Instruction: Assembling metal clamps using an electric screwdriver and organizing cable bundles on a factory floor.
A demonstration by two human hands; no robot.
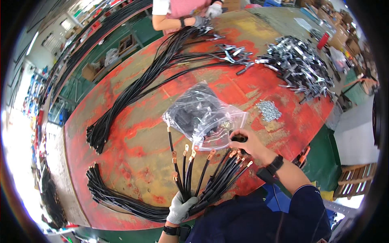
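My left hand (pixel 180 208), in a pale knitted glove, is closed round a bundle of black cables (pixel 187 183). Copper ring lugs (pixel 193 153) tip the cable ends, which fan out away from me. More lug-ended cables (pixel 227 172) lie just right of that hand, and their long tails curve off to the left. Bare and curled, my right hand (pixel 248 142) is at the right edge of a clear plastic bag (pixel 190 109) of black pieces. Something dark shows inside its curled fingers, too small to name.
The worn red table (pixel 133 156) also bears a small pile of metal screws or rivets (pixel 268 110), a heap of metal clamps (pixel 300 65) and a long bundle of black cables (pixel 133 89) ending in clamps. Across it, a person's gloved hands (pixel 206 16) handle clamp ends.
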